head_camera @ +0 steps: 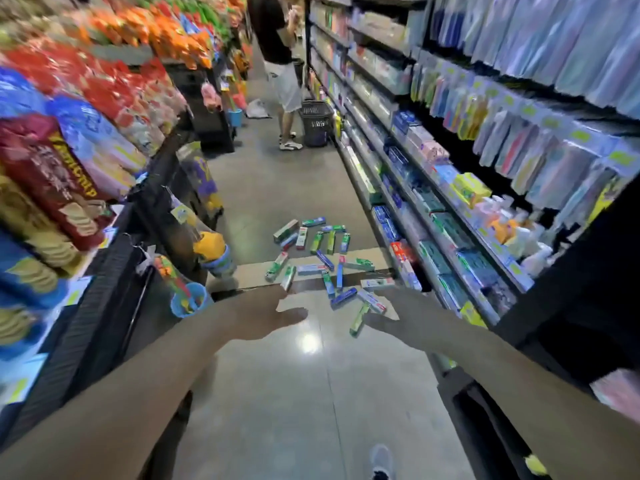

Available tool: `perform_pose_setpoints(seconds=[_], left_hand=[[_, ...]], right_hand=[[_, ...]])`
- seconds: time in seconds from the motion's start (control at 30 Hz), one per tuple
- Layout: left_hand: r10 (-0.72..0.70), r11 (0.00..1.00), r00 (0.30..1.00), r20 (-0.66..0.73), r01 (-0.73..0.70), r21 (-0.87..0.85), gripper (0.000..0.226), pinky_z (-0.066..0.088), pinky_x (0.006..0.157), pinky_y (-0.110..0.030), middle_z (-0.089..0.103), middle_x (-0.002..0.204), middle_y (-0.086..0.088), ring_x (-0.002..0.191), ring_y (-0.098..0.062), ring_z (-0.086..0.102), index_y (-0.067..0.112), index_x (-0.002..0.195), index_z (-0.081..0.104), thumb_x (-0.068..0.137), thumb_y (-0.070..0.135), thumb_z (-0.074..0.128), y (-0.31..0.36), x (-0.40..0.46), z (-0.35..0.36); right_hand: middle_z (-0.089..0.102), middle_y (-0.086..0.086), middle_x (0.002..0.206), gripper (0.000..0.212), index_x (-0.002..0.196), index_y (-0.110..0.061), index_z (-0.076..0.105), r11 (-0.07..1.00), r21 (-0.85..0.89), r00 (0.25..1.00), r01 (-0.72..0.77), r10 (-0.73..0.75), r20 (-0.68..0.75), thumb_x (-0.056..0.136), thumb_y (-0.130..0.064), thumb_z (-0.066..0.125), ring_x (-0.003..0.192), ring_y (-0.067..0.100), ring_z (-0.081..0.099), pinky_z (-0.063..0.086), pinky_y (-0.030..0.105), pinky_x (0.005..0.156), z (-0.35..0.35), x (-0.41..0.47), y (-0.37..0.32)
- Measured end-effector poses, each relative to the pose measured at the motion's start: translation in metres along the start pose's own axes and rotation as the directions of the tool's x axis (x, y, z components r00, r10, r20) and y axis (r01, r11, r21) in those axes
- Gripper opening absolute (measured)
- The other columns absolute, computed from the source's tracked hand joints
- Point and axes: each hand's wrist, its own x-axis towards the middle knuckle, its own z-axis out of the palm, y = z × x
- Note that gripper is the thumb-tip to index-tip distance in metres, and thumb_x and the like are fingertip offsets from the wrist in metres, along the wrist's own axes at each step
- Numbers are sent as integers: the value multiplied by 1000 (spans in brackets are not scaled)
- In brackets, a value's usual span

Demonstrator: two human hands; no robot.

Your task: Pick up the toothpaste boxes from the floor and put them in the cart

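Several toothpaste boxes (325, 261), green, blue and white, lie scattered on the shiny aisle floor ahead of me. My left hand (266, 315) reaches forward with straight fingers and holds nothing, just short of the nearest boxes. My right hand (398, 313) is also stretched out with relaxed fingers and nothing in it, beside a green box (358, 320) and a white box (371, 301). A dark basket cart (316, 123) stands far down the aisle.
Shelves of snack bags (79, 140) line the left side, with a blue cup display (189, 301) sticking out. Shelves of toothpaste and toothbrushes (485, 174) run along the right. A person (282, 64) stands by the far basket. My shoe (381, 460) shows at the bottom.
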Motion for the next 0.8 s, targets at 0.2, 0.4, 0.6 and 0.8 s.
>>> perform_pose_setpoints(seconds=[0.2,0.4,0.6,0.8], left_hand=[[-136,988,991,-4,135,-71,76,45,96,-33,55,123,2,114,-18,53,26,130,53,79,81,37,-32,69,-38],[-232,963,973,-16,227,-147,62,51,79,-33,56,102,2,86,-12,57,24,112,56,82,77,42,-48,149,-75],[-271,951,962,-36,261,-168,71,51,87,-43,61,108,-1,96,-19,59,23,117,55,79,81,40,-81,209,-102],[-317,925,949,-4,308,-223,119,51,90,-38,63,117,2,102,-18,60,25,126,53,44,107,27,-133,275,-131]], right_hand=[[43,-5,148,76,146,-26,41,995,-25,993,92,-90,77,86,-72,48,135,18,40,37,37,108,-30,105,-4],[51,-8,141,75,135,-31,50,989,-35,983,145,-140,122,80,-82,44,121,14,50,48,30,88,-74,214,10],[44,-2,146,97,146,-23,39,986,-23,973,164,-158,167,71,-85,42,108,18,59,53,37,87,-97,300,-2],[36,0,156,85,152,-21,32,982,-44,967,183,-172,187,86,-72,48,139,20,39,38,38,110,-95,390,-17]])
